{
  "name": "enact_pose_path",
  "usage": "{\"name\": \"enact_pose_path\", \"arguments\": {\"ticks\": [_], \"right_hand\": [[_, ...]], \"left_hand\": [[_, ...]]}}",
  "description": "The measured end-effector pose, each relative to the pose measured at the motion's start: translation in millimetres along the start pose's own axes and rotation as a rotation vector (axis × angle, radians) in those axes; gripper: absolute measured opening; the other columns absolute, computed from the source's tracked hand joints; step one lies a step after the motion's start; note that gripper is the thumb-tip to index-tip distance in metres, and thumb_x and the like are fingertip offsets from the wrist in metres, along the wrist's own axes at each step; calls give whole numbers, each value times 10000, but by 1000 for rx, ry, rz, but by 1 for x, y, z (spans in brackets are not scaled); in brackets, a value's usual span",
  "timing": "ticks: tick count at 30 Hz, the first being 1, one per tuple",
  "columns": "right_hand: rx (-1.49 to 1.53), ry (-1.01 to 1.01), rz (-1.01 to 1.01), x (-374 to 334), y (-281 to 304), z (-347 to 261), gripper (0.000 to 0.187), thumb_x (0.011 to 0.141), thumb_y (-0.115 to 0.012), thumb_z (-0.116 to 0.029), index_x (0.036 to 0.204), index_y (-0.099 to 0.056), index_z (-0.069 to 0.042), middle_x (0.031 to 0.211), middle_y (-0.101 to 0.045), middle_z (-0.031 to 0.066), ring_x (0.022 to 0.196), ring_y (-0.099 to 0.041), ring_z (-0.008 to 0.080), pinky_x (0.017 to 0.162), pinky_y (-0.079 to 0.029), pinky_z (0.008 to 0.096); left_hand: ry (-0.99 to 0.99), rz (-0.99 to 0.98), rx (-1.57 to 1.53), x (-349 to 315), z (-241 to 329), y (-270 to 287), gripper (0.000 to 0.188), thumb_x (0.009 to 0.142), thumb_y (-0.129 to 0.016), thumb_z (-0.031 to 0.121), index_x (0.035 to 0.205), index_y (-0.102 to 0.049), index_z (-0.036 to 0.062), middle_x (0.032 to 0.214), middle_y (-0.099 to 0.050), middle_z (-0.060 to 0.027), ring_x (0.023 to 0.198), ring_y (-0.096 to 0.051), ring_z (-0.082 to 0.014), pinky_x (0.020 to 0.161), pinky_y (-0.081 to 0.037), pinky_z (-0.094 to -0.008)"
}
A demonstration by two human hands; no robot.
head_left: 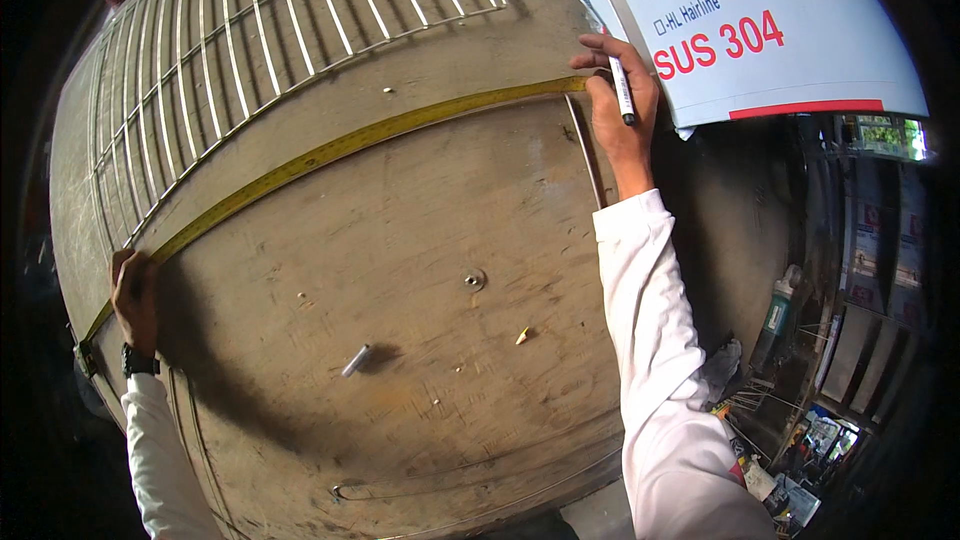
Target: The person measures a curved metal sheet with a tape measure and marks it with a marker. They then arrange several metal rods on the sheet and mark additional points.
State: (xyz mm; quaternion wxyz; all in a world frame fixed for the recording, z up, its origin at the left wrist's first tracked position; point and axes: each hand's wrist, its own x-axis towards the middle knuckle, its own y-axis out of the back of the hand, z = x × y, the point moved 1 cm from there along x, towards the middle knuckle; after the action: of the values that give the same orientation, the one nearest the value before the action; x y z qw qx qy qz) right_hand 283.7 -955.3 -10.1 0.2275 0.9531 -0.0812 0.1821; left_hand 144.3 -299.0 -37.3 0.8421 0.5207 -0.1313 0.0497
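Observation:
A yellow tape measure (330, 148) stretches across the brown worktop from the left edge to the upper right. My left hand (135, 298) is closed on the tape near its left end, and the dark tape case (86, 358) lies just beyond, at the table's edge. At the other end, my right hand (622, 115) pinches the tip of the tape between thumb and finger. A white marker pen (620, 88) with a black end is also held in that hand, pointing down. Below the right hand, a thin metal rod (582, 145) lies partly hidden by the wrist.
A wire rack (270, 30) lies at the upper left. A white printed sheet (790, 50) covers the upper right. A small grey cylinder (355, 360), a round metal piece (474, 281) and a yellow bit (522, 336) lie on the worktop (400, 240). Clutter and a sealant-like tube (778, 308) sit at right.

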Motion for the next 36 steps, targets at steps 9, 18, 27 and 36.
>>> {"name": "enact_pose_path", "arguments": {"ticks": [9,18,27,36], "right_hand": [[41,56,-107,5,-2,10,393,811,-514,36,1157,-681,-45,916,-698,73,886,-675,132,837,-529,277],[-144,189,-139,8,0,8,340,813,-571,-31,1120,-703,-94,844,-707,71,782,-693,171,716,-559,294],[-239,143,-302,14,6,8,315,828,-582,-85,1112,-718,-103,757,-668,64,689,-641,132,636,-522,274],[-186,138,-219,5,2,12,375,853,-564,-17,1189,-696,-117,908,-678,16,833,-624,92,759,-507,236]], "left_hand": [[88,-23,90,-26,-60,17,235,937,-630,-4,1169,-647,24,1244,-604,-117,1133,-593,-235,965,-467,-335],[80,-53,126,-29,-59,19,184,983,-591,32,1159,-633,0,1263,-581,-100,1153,-568,-216,994,-439,-317],[84,-84,13,-23,-53,19,192,997,-562,43,1175,-620,1,1238,-575,-103,1168,-544,-216,1000,-426,-319],[134,-82,45,-17,-28,13,193,989,-589,74,1172,-617,18,1230,-594,-95,1187,-552,-211,1026,-412,-335]]}}
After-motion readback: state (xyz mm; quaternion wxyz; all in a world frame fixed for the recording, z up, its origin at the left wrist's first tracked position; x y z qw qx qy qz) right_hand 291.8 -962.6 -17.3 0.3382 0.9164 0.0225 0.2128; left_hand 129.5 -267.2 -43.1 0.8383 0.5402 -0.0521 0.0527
